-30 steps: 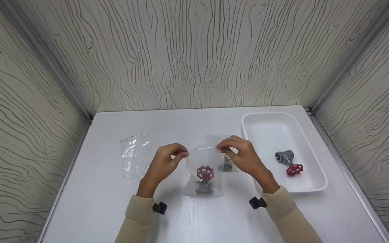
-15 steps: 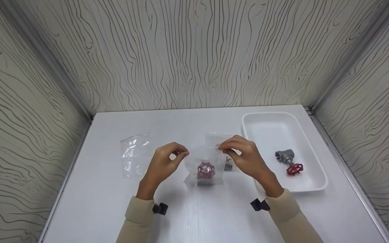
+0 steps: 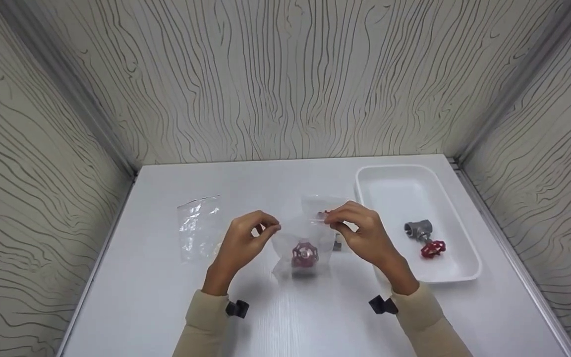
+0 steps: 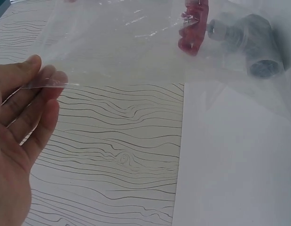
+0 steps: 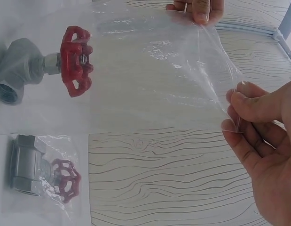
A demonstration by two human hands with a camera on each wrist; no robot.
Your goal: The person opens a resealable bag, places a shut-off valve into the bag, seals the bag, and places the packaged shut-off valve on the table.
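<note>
Wood-grain-print panels [image 3: 285, 84], 3 sides; white tabletop [image 3: 142, 307] betw. them. Contents as follows.

1. Clear plastic bag [image 5: 136, 70], 1 pc, ctr of table, mouth up toward both hands. Whether its btm touches the tabletop: can't tell.

2. Handwheel valve [image 5: 23, 66], grey metal w/ red wheel, inside item 1: body at the bag's btm end, wheel facing the mouth.

3. L hand [image 3: 248, 235]: thumb & fingertips narrow, pinching one corner of the bag mouth.

4. R hand [image 3: 362, 230]: thumb & fingers likewise pinching the opp. corner; film folded slack nr them.

5. Second bagged valve [image 5: 27, 165], flat on table just beside, partly hid by R hand in head view.

6. Spare clear bag [image 3: 199, 228], flat, L side; looks empty.

7. White tray [image 3: 399, 188], R side, holding 1 loose valve [image 3: 419, 230], unbagged.

Handling notes (judgement): both corners best held level, mouth edge evenly taut, pinch light & close to the edge so film won't stretch. Valve wt. best left low, wheel well clear of mouth. Slack fold at R side prob. wants smoothing, else edges may misalign.
</note>
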